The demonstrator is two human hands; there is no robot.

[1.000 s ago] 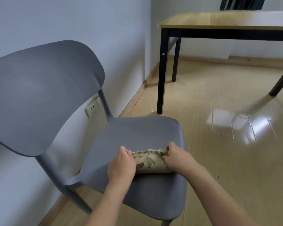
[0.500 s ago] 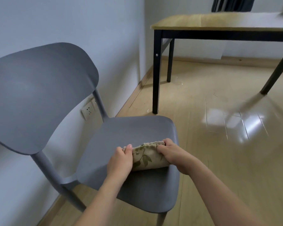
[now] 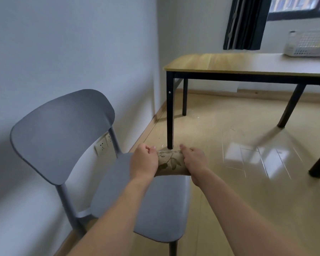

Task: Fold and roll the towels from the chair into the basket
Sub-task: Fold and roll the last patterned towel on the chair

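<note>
Towel is rolled up and now lifted off the chair, left hand and right hand gripping its ends. Basket, blurry, maybe waits at two o'clock on the worktop.

Just my two arms in the shot, both bare the whole way from the bottom edge up to the wrists, so no sleeves showing at all. My left hand and right hand are bare too: no gloves, no rings that I can make out, no watch or band on either wrist. Nails look short and plain on the couple of fingertips you can see, though it's a bit soft and blurry there so don't quote me. Forearms look long and stretched because of the wide lens. Nothing else of me is in frame.
</note>
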